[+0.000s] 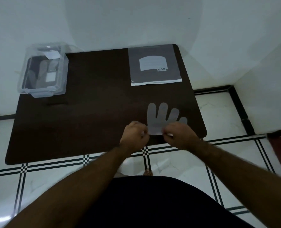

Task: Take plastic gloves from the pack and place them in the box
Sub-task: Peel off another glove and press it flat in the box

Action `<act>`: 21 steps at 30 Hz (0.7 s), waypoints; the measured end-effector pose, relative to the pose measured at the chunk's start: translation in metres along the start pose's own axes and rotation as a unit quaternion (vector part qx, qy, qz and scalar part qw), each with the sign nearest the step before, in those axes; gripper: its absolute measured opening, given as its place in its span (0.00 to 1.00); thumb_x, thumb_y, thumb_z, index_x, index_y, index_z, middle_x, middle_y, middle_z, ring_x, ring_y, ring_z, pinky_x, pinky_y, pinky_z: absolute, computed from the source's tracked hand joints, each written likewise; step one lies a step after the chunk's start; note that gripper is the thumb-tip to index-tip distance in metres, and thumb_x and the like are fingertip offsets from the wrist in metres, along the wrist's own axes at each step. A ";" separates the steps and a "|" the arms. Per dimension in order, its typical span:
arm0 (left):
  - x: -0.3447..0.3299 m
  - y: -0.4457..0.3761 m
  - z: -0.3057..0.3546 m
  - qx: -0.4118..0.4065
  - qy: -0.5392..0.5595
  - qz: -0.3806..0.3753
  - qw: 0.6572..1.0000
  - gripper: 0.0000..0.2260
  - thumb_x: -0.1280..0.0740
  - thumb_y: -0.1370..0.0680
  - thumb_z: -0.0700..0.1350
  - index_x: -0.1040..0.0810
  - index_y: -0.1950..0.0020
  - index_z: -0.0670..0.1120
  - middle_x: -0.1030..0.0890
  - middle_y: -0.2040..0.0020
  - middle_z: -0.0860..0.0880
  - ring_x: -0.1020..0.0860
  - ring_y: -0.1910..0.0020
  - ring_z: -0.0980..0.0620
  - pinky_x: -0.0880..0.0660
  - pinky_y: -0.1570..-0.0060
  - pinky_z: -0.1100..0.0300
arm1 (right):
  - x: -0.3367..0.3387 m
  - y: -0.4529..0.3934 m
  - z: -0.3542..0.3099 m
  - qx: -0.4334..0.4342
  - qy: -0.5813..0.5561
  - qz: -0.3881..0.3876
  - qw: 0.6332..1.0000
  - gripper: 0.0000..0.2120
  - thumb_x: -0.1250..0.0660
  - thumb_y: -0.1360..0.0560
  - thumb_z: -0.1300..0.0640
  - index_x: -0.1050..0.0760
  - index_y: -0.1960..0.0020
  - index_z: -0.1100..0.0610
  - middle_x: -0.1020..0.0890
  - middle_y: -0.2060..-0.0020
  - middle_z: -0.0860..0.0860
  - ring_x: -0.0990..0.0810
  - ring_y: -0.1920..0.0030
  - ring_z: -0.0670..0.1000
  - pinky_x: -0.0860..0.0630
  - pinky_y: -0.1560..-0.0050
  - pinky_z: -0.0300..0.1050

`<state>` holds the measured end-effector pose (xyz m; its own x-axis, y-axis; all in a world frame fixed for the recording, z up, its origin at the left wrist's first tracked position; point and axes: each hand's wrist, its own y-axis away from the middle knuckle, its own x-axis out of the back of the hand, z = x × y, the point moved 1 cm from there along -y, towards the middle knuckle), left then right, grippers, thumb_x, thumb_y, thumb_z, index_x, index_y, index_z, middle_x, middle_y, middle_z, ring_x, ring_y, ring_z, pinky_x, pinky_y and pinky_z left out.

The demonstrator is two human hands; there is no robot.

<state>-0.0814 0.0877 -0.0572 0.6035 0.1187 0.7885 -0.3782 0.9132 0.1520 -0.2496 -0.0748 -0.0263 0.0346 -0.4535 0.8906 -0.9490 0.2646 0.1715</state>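
Between both hands' pinching grip, a flat plastic glove (161, 119).

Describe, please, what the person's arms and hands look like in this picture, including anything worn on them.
Both forearms are bare, with no sleeves reaching into view. The left hand and right hand wear no gloves, and no watch, bracelet or ring can be made out, though the picture is dim and slightly blurred. The person wears a dark garment on the body.
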 end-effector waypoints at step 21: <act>0.331 0.013 -0.097 0.066 0.264 0.196 0.942 0.03 0.29 0.17 0.38 0.15 0.47 0.41 0.13 0.55 0.45 0.16 0.56 0.56 0.21 0.52 0.62 | 0.198 -0.243 -0.197 0.030 -0.178 0.065 0.981 0.08 0.22 0.23 0.53 0.13 0.48 0.57 0.12 0.56 0.50 0.14 0.52 0.52 0.17 0.46 0.53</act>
<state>0.1818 0.1769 0.1478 0.6515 0.6456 0.3984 -0.7072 0.7069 0.0110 0.0491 -0.0616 0.1915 -0.1903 -0.6911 0.6972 -0.9551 0.2945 0.0313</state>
